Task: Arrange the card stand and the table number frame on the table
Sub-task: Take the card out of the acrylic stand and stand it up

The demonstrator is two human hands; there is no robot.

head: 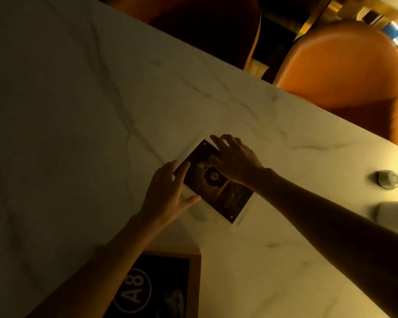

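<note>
A clear card stand (228, 198) with a dark printed card lies on the white marble table (101, 111), near the middle. My left hand (168, 191) touches its left edge with fingers spread. Fingers apart, my right hand (234, 159) rests on the stand's far end. Neither hand visibly closes around it. The table number frame (170, 285), wood-edged with a black face marked "A8", lies close to me under my left forearm, partly hidden by it.
Two orange chairs (345, 72) stand along the table's far edge. A small silvery object (388, 179) and a white rounded thing (395, 214) sit at the right side of the table.
</note>
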